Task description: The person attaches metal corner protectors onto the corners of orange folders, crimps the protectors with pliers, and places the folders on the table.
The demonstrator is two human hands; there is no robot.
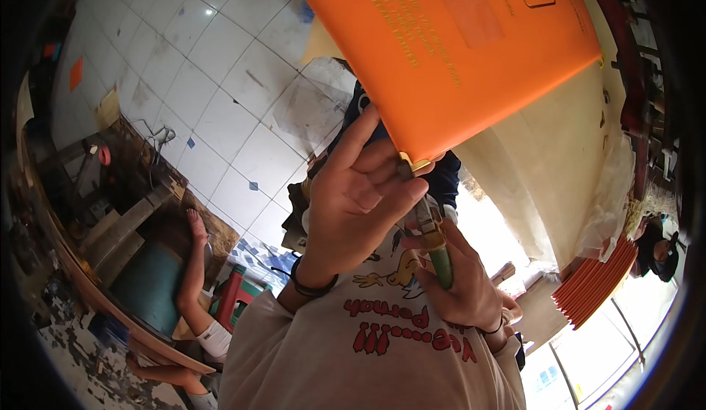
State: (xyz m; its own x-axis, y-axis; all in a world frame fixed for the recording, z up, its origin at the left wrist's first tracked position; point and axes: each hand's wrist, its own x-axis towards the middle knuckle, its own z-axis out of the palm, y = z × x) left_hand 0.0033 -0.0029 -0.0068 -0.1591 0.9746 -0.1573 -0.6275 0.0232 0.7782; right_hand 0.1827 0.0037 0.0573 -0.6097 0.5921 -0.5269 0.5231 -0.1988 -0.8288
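A large orange folder (pixel 471 64) with gold lettering fills the top centre, one corner pointing down toward me. A gold metal piece (pixel 419 165) sits at that corner. My left hand (pixel 353 197) has its fingers around the corner and along the folder's edge, with the thumb beside the metal piece. Below it, my right hand (pixel 463 277) is closed on a pair of pliers (pixel 434 241) with a green handle. The plier jaws are close to the corner, partly hidden by my left thumb.
Another person's bare limb (pixel 193 285) shows at the lower left, near a teal surface (pixel 151 285) and a red object (pixel 231 296). A stack of orange-red folders (pixel 596 283) is at the right. White floor tiles (pixel 213 101) extend at the upper left.
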